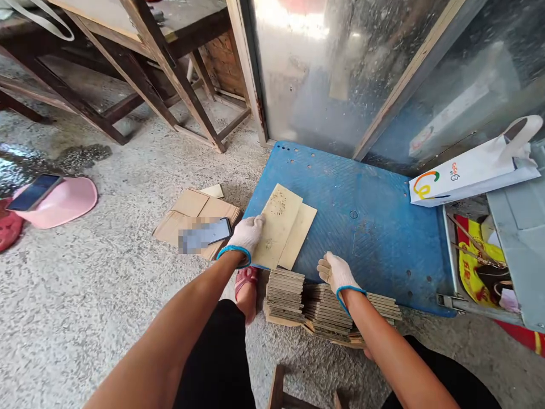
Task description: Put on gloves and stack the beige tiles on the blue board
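My left hand (247, 232), in a white glove with a blue cuff, is closed at the left edge of a pale yellow sheet (272, 227) with dark specks on it. A second pale yellow sheet (301, 230) sticks out from under its right side. Both are over a blue board (340, 199) on the floor. My right hand (336, 271), gloved the same way, is over the board's near edge with its fingers apart and nothing in them. Below my hands stand stacks of thin greyish-tan pieces (285, 295), partly hidden by my right forearm.
Left of the board, a phone (219, 229) lies on flattened cardboard (189, 210). A pink cap (70, 199) carries another phone (38, 190). Behind is a metal-framed panel (310, 68); right are a white paper bag (472, 165) and an open drawer (453, 250). A wooden stool (279, 389) is near my legs.
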`<state>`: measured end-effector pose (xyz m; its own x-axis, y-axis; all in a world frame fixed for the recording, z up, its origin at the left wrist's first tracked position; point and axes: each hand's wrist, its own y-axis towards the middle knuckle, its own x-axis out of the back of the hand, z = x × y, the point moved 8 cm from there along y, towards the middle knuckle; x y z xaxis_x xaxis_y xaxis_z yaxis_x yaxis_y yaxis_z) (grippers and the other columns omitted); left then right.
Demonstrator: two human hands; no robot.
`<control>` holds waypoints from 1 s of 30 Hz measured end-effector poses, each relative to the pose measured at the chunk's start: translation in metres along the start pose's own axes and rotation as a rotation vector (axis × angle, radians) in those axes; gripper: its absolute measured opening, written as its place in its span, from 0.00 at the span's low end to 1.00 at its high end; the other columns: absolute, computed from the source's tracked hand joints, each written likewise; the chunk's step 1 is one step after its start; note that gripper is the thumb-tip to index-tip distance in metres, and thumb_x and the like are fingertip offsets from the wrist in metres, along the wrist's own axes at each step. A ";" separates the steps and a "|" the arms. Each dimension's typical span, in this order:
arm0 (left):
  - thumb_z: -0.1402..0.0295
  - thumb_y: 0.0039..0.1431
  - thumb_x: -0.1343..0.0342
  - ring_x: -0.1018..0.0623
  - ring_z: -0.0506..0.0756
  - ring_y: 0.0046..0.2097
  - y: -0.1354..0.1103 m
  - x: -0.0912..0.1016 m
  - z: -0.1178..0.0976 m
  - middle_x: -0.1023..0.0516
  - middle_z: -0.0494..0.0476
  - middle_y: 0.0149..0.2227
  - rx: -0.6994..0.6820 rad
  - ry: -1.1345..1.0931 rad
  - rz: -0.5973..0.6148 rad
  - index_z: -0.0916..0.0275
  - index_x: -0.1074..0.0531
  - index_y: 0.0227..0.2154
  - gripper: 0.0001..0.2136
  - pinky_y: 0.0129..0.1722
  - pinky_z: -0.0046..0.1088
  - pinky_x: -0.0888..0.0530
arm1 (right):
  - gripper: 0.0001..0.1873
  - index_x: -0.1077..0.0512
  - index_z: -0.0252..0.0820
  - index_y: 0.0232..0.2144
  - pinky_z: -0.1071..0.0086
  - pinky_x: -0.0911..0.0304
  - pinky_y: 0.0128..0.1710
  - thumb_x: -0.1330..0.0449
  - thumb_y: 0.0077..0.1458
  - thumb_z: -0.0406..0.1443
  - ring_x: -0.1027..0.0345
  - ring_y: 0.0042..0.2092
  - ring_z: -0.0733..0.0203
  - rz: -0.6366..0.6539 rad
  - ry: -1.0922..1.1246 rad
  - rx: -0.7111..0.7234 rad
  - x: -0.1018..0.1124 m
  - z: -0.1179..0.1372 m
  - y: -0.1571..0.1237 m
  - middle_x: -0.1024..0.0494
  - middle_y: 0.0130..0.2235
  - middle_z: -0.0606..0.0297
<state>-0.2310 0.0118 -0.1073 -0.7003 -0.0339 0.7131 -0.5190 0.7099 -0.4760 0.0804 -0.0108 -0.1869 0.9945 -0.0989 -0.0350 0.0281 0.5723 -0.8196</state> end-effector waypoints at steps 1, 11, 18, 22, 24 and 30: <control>0.56 0.63 0.59 0.22 0.59 0.43 0.006 -0.007 0.002 0.20 0.61 0.39 0.007 -0.011 -0.007 0.63 0.24 0.37 0.21 0.37 0.27 0.29 | 0.14 0.35 0.44 0.31 0.72 0.37 0.23 0.38 0.54 0.46 0.29 0.25 0.62 -0.021 -0.001 -0.012 0.002 0.000 0.005 0.25 0.25 0.64; 0.59 0.66 0.63 0.22 0.60 0.44 0.042 -0.086 0.005 0.20 0.62 0.40 -0.046 -0.010 0.153 0.64 0.25 0.38 0.21 0.41 0.30 0.30 | 0.12 0.33 0.45 0.35 0.72 0.38 0.22 0.38 0.52 0.43 0.32 0.26 0.64 -0.032 -0.091 0.106 -0.036 0.019 0.057 0.27 0.26 0.66; 0.58 0.67 0.66 0.24 0.61 0.48 0.034 -0.099 0.011 0.22 0.64 0.42 -0.150 0.189 0.272 0.62 0.28 0.38 0.21 0.46 0.33 0.30 | 0.17 0.32 0.44 0.35 0.74 0.43 0.20 0.39 0.49 0.49 0.38 0.23 0.67 0.052 -0.222 0.268 -0.065 0.027 0.075 0.33 0.23 0.71; 0.57 0.66 0.66 0.23 0.63 0.48 0.023 -0.099 0.010 0.26 0.67 0.47 -0.145 0.322 0.268 0.63 0.33 0.47 0.21 0.46 0.39 0.28 | 0.16 0.31 0.43 0.32 0.75 0.44 0.21 0.41 0.48 0.48 0.39 0.23 0.67 0.056 -0.294 0.296 -0.072 0.034 0.076 0.32 0.23 0.70; 0.58 0.64 0.62 0.23 0.65 0.47 0.017 -0.096 0.004 0.29 0.69 0.50 -0.149 0.395 0.239 0.62 0.37 0.52 0.20 0.44 0.42 0.27 | 0.14 0.30 0.43 0.32 0.74 0.44 0.21 0.41 0.49 0.47 0.39 0.23 0.67 0.070 -0.315 0.293 -0.075 0.036 0.075 0.32 0.23 0.70; 0.63 0.61 0.55 0.24 0.68 0.48 0.007 -0.091 0.000 0.27 0.69 0.45 -0.225 0.543 0.328 0.66 0.34 0.47 0.16 0.44 0.46 0.26 | 0.13 0.28 0.44 0.37 0.73 0.38 0.26 0.42 0.49 0.43 0.35 0.26 0.65 0.075 -0.349 0.287 -0.075 0.036 0.077 0.28 0.25 0.68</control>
<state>-0.1709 0.0204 -0.1755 -0.4282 0.5255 0.7352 -0.1656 0.7541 -0.6355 0.0120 0.0706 -0.2270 0.9681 0.2030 0.1467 -0.0671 0.7746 -0.6289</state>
